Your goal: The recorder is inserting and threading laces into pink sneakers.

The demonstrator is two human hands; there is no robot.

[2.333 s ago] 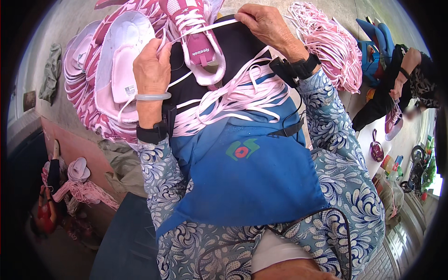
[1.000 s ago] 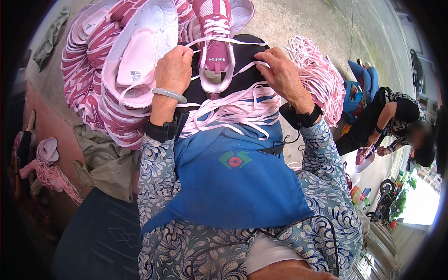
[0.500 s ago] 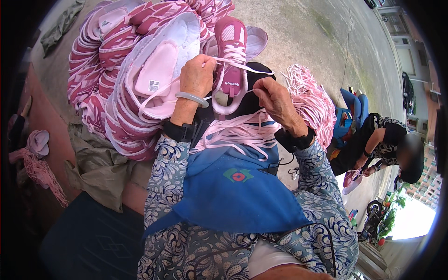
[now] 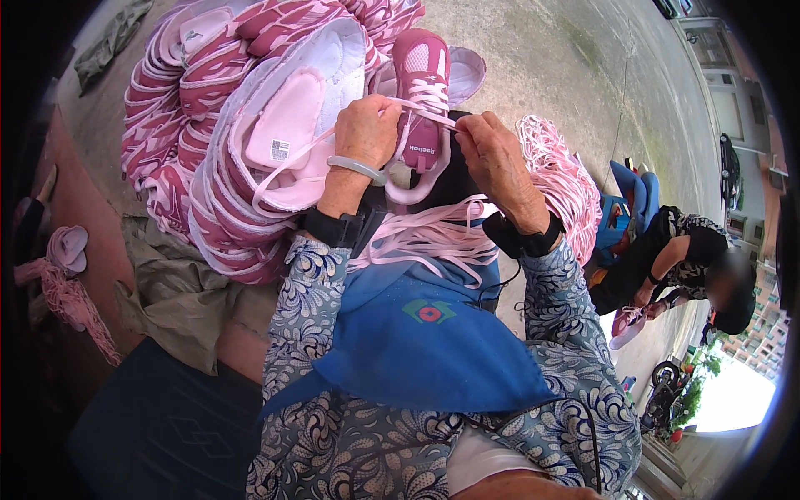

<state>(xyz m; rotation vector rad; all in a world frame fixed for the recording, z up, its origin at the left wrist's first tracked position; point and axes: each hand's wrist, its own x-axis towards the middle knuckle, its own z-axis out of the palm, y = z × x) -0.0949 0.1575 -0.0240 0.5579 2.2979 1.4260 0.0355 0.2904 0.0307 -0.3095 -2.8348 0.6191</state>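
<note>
Low in the frame, a blue apron covers the lap, with loose pink laces above it. At upper centre, the left hand and right hand each pinch 1 lace end of the pink shoe lying between them. Stacked pink shoes fill the upper left.

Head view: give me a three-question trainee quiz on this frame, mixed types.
1. True or false: both hands pinch a pale pink lace at the pink shoe.
2. Multiple choice: where is the heap of loose pink laces? A) left of the left hand B) right of the right hand C) on the blue apron
3. Fill in: the stack of pink shoe uppers lies to the person's ____.

Key: 1 true; 2 B; 3 left.
</note>
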